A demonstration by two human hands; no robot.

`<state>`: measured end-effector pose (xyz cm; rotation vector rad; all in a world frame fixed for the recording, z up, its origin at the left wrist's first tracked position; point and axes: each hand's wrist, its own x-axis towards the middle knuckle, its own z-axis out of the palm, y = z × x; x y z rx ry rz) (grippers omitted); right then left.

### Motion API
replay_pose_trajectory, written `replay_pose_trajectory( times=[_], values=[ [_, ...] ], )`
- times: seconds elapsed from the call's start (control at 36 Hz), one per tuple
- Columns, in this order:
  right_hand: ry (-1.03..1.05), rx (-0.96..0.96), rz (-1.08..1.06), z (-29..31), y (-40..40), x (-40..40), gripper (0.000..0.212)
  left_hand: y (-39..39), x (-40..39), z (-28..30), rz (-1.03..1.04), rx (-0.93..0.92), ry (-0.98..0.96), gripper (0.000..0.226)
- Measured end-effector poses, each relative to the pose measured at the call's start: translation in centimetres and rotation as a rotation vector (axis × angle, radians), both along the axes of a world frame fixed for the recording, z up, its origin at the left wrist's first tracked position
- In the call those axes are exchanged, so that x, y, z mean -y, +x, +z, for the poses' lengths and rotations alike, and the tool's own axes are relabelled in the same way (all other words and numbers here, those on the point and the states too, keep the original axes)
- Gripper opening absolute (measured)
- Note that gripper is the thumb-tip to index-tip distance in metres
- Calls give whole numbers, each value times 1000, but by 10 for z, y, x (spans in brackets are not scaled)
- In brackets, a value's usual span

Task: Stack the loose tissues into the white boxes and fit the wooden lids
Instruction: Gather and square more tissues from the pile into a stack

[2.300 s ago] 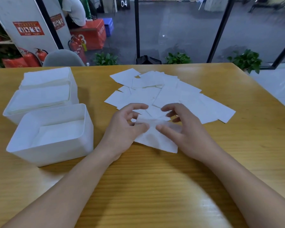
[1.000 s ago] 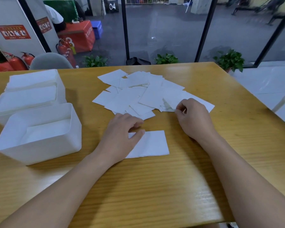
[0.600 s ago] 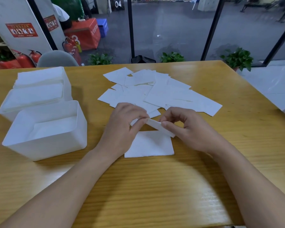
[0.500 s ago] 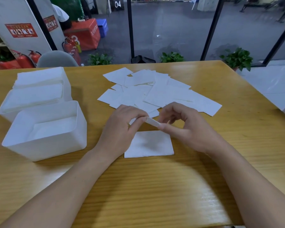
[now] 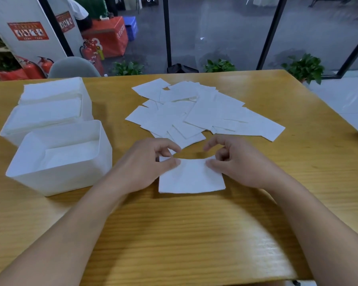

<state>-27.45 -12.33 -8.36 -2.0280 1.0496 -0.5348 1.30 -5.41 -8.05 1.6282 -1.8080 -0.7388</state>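
Head view: on the wooden table a small stack of tissues lies flat near the centre of the frame. The left hand sits at its 9 o'clock edge, thumb lying on the top sheet and the curled fingers above the far corner, pinching that corner. The right hand sits at its 3 o'clock edge, thumb pressing on the top sheet, the other fingers curled and raised just over the far edge; whether they touch the tissue I cannot tell.

At 12 o'clock from the stack, the loose tissues lie scattered and overlapping. At 9 o'clock stands the near white box, open, with a low layer of tissue inside. Behind it, toward 10 o'clock, two more white boxes stand filled with tissue to the rim.

Beyond the table's far edge are a grey chair, red fire extinguishers and potted plants.
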Motion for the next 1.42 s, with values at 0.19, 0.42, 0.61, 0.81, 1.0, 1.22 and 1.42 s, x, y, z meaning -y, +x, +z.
replay_pose_trajectory(
  times=[0.19, 0.42, 0.61, 0.81, 1.0, 1.22, 1.42],
  values=[
    [-80, -47, 17, -3, 1, -2, 22, -4, 0, -5, 56, 72, -35, 20],
    [-104, -48, 6, -6, 2, -1, 18, -8, -2, -6, 62, 127, -39, 18],
    [-195, -99, -77, -7, 3, -1, 14, -5, 1, -8, 72, 172, -148, 13],
    [-285, -74, -95, -8, 15, -1, 11, -6, 29, -11, 159, 300, -241, 23],
    [-283, -87, -64, -11, 20, -3, 9, -4, 38, -24, 188, 342, -188, 27],
    [-282, -86, -59, -12, 19, -2, 8, -3, 37, -16, 202, 409, -232, 32],
    [-275, -76, -66, -13, 18, -2, 8, -3, 40, -15, 233, 345, -310, 19]
  ],
)
